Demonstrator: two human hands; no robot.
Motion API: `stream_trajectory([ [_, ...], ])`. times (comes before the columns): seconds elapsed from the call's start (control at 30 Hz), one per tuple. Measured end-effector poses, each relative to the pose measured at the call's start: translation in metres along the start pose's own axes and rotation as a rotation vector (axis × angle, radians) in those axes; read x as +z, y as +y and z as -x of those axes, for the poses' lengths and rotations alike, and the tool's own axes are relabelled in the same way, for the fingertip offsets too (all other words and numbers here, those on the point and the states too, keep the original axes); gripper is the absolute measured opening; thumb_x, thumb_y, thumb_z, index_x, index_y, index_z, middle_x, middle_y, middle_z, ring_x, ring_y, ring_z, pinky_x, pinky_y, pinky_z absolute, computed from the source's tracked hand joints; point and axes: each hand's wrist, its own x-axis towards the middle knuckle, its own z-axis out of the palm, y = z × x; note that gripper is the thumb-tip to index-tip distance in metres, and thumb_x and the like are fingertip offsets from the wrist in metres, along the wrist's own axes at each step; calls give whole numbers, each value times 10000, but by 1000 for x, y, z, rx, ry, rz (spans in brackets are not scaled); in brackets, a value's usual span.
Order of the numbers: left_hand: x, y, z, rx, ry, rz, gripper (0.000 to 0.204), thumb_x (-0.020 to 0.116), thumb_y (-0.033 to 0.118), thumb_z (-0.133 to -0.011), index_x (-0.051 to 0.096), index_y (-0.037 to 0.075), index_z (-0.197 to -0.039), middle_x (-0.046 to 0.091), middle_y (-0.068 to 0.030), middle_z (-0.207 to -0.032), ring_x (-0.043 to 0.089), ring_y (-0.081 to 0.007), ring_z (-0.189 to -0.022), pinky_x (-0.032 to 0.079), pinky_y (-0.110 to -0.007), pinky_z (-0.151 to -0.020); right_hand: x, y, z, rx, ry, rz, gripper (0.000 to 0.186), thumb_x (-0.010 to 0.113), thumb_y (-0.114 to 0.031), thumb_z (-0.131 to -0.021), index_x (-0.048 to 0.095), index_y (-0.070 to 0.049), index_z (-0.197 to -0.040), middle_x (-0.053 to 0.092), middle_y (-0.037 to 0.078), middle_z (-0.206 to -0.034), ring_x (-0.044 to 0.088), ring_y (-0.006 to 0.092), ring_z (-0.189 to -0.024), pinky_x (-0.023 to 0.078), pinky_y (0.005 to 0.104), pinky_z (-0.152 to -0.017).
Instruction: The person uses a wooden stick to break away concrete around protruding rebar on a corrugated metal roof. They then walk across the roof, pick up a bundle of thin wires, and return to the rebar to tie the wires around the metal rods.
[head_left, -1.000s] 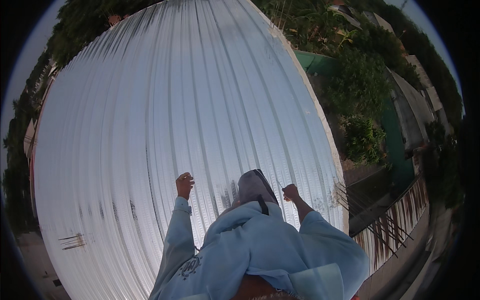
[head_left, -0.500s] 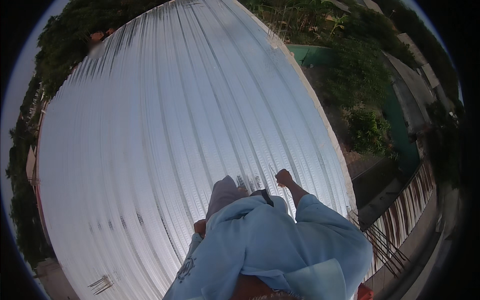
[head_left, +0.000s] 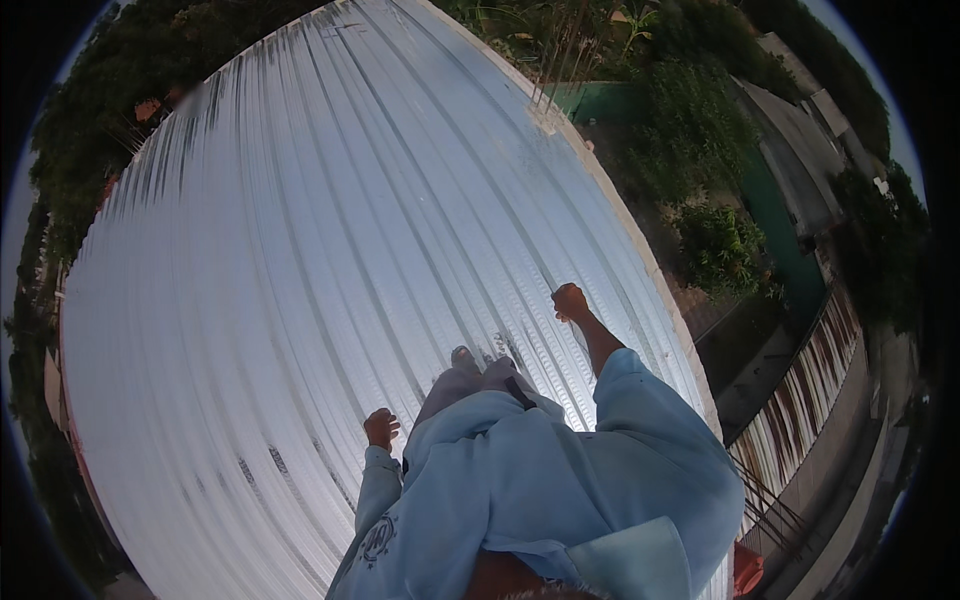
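Below me spreads a large silver corrugated metal roof [head_left: 300, 250], its ribs running away from me. My right hand [head_left: 570, 302] is held out in front, above the ribs, with its fingers curled closed; whether something small is inside I cannot make out. Lower and to the left, my left hand [head_left: 381, 428] hangs beside my thigh, its fingers loosely curled and nothing visible in them. Neither hand appears to touch the roof. A foot [head_left: 462, 355] shows on the metal ahead of my legs.
A pale masonry edge [head_left: 640, 245] borders the roof on the right, beyond which a lower yard with bushes [head_left: 720, 245] lies. Thin rods [head_left: 560, 55] stick up at the far right edge; more rods [head_left: 770, 505] jut out at lower right near a rusty sheet [head_left: 800, 420].
My right hand has moved forward, farther from my body. The left hand has swung out from beside my leg into fuller view. A foot now shows ahead, and the roof has shifted leftward in view.
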Motion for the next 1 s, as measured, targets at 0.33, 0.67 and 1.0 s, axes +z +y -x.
stream_trajectory([
  [0.33, 13, 464, -224, 410, -22, 50, 296, 552, 191, -927, 623, 55, -1180, 693, -130, -980, 674, -247, -762, 510, -363, -624, 67, -136, -131, 306, -129, 175, 231, 552, -134, -826, 685, 55, -835, 720, 181, -735, 717, 235, -596, 588, 363, -597],
  [0.67, 1, 518, -394, -223, 72, 148, 217, 506, 231, -902, 637, 93, -1006, 670, -98, -904, 644, -265, -708, 488, -419, -582, 0, -557, -541, -709, 18, 1186, 99, 741, -161, -684, 737, -74, -733, 678, 65, -732, 677, 221, -784, 566, 352, -629],
  [1.0, 45, 748, -609, 653, 46, -1082, 200, 582, 269, -844, 685, 102, -800, 696, -141, -774, 685, -341, -699, 522, -477, -589, 14, -1014, -749, -737, -2, 50, 235, 586, -258, -897, 695, -54, -943, 698, 204, -924, 669, 400, -911, 536, 475, -810],
])
